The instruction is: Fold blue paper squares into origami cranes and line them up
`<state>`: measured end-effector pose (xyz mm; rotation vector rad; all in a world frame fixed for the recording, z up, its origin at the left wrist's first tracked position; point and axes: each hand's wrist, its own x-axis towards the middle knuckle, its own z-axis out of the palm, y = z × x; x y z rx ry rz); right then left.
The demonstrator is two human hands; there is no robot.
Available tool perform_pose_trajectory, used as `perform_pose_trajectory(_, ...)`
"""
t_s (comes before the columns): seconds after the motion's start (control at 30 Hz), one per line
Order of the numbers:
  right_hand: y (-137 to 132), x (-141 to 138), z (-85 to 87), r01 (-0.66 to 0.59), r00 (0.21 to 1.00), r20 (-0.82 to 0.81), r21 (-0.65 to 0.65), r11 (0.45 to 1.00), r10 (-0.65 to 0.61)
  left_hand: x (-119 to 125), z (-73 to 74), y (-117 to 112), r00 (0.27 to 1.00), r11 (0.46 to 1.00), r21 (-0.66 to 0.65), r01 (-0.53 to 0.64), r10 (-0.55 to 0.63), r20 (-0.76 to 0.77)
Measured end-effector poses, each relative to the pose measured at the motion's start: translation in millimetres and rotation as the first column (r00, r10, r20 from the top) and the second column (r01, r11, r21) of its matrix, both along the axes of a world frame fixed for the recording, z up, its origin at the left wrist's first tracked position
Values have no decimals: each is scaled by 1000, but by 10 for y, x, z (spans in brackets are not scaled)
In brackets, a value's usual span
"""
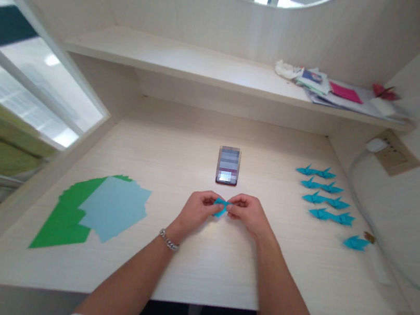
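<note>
My left hand (198, 209) and my right hand (246, 213) meet over the middle of the desk. Both pinch a small folded piece of teal paper (220, 206) between their fingertips. Most of that paper is hidden by my fingers. A bracelet sits on my left wrist. A phone (228, 165) lies flat on the desk just beyond my hands.
Loose green and light blue paper sheets (99, 210) lie on the left of the desk (193, 271). Several folded teal paper cranes (322, 198) sit in rows at the right. A shelf (192, 65) above holds papers. A wall socket with a cable (377, 147) is at the right.
</note>
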<state>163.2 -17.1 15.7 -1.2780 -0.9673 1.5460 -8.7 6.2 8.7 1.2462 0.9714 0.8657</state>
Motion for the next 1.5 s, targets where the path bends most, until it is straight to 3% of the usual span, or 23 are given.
perform_pose_trajectory(0.3,-11,-64,53,89,993,-69,-40,995,-91,3,-58,8,993,996,-35,-86,88,76)
perform_pose_trajectory(0.6,-9,-103,19,136,988,-68,-46,990,-139,5,-10,0,998,998,26,-65,64,19)
perform_pose_trajectory(0.8,-23,-76,53,99,979,-168,-95,991,-114,-3,17,-2,997,995,52,-81,80,20)
perform_pose_trajectory(1.33,-18,-87,32,169,969,-166,-87,982,-182,-12,26,-21,999,989,144,-44,46,-11)
perform_pose_trajectory(1.5,-20,-71,43,126,973,-184,-87,988,-140,-21,19,-13,999,987,155,-44,46,-7)
